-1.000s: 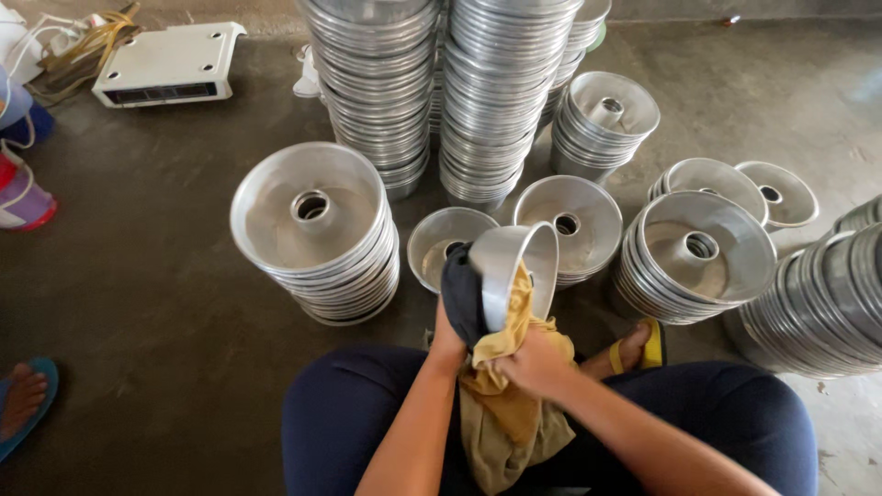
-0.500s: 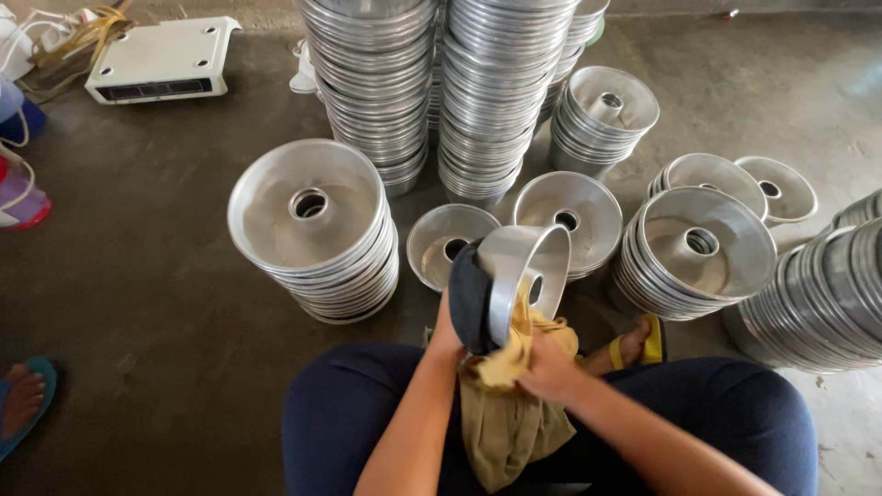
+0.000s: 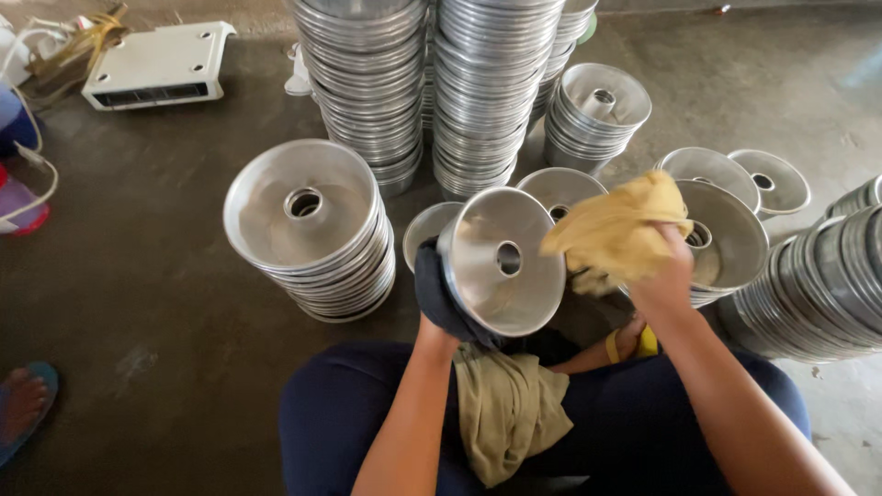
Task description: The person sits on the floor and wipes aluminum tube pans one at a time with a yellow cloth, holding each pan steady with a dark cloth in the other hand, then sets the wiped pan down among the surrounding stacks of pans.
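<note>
My left hand (image 3: 441, 303), wrapped in a dark cloth, grips the rim of a shiny aluminium ring-shaped cake pan (image 3: 501, 262). The pan is tilted on edge with its hollow side and centre hole facing me. My right hand (image 3: 661, 271) clutches a crumpled yellow cloth (image 3: 616, 230), lifted just to the right of the pan and apart from it. An olive cloth (image 3: 505, 413) lies across my lap between my dark blue trouser legs.
Stacks of the same pans surround me: a low stack (image 3: 308, 230) at left, two tall stacks (image 3: 432, 83) ahead, shorter ones (image 3: 597, 115) behind and at right (image 3: 818, 285). A white box-like device (image 3: 156, 64) lies far left. Another person's sandalled foot (image 3: 23, 404) shows at lower left.
My right hand has pulled the yellow cloth out of the pan and raised it to the right. My left hand has turned the pan so its inside faces me.
</note>
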Available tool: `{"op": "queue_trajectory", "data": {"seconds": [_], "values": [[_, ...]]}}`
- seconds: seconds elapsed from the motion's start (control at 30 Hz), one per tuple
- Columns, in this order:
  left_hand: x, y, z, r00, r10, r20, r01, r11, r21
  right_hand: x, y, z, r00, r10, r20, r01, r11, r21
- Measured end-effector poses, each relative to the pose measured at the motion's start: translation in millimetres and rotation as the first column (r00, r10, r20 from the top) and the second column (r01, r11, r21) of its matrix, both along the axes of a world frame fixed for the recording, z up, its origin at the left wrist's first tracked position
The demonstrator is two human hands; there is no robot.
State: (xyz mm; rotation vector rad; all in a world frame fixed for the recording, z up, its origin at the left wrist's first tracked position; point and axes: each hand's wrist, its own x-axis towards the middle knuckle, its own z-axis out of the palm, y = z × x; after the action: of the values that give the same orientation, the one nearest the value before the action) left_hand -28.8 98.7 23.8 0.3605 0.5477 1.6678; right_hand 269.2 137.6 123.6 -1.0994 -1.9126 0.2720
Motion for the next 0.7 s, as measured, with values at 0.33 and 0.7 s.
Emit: {"op": "queue_trajectory", "data": {"seconds": [0.33, 0.7], "values": [[14.7, -21.9, 9.6, 0.855, 0.089, -0.512, 0.035, 0.973, 0.228, -124.2, -5.1, -62.6, 0.765, 0.126, 0.631, -0.176, 0.984, 0.016], [19.1, -20.9, 10.1, 0.871, 0.046, -0.490, 0.065, 0.976, 0.207, -95.2, 36.1, -66.4, 0.756, -0.303, -0.580, -0.576, 0.112, -0.810]]}}
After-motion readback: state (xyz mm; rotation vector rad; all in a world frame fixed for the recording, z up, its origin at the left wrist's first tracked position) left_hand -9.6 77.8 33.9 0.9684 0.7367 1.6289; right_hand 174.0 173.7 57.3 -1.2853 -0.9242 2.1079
